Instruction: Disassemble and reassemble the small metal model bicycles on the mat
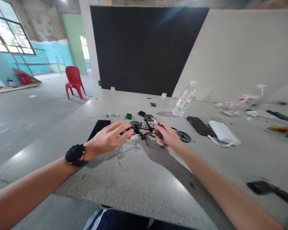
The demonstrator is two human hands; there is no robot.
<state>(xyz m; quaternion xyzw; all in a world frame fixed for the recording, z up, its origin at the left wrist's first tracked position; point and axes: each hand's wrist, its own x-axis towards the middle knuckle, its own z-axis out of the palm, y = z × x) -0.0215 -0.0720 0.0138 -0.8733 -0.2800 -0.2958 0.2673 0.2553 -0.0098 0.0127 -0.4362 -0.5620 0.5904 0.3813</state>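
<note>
A small black model bicycle with spoked wheels lies between my hands on the grey table. My left hand, with a dark watch on its wrist, has its fingertips closed at the bicycle's left end, by a spoked wheel. My right hand pinches a thin silvery piece against the right side of the bicycle; its exact kind is hard to make out. Another loose wheel lies just right of that hand. Thin green parts show below the frame.
Beyond my hands lie a green block and a black block. A black phone is partly behind my left hand. Rightward are a water bottle, a brown phone, a white pouch and dark keys.
</note>
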